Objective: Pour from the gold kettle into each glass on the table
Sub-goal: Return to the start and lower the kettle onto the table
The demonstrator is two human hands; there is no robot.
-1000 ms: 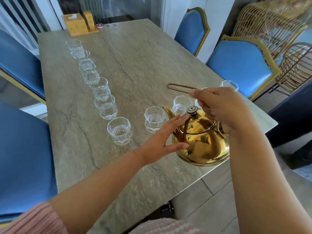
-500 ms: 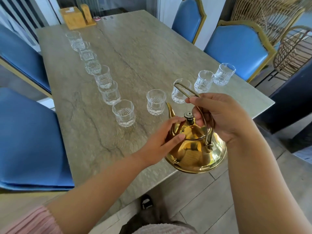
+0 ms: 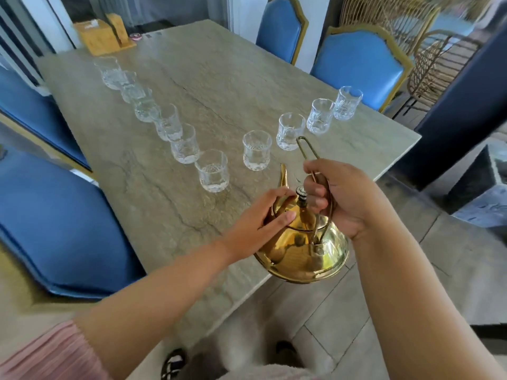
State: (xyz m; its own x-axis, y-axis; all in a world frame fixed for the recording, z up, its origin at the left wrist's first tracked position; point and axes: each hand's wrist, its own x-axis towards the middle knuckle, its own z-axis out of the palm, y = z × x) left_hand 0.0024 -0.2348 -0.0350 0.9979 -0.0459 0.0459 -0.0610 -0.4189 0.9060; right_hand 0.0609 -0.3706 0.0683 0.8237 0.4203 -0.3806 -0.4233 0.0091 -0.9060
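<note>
right hand (image 3: 345,198) around gold kettle (image 3: 301,248) handle (image 3: 308,150)

The far glasses (image 3: 129,87) blur and overlap one another.

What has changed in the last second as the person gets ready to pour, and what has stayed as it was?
The right hand has closed its fingers round the handle, swinging it up, and lifted the gold kettle off the table, back past its near edge. The left hand still rests on the kettle's shoulder, and the glasses stand where they were.
</note>
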